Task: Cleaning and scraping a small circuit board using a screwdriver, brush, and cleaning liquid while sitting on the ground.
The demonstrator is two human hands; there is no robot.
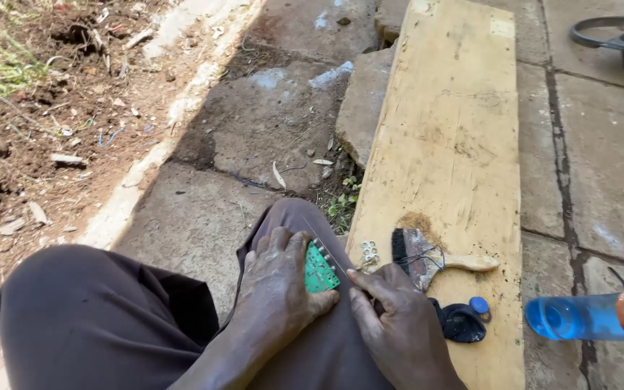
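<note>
- The left hand (277,289) is closed around a small green circuit board (319,267), pressing it against the person's knee.
- The right hand (399,325) pinches a thin wire (326,249) that touches the board's edge.
- Just beside, on a long wooden plank (449,130): a small metal part (368,252), a paintbrush (427,260), and a black lid with a blue cap (464,319).
- Right of the plank, a clear blue plastic bottle (590,316) lies on its side; its contents cannot be told.
- Farther off, stone paving (269,123) meets bare soil (45,108).

No packages, labels, signs, screens.
</note>
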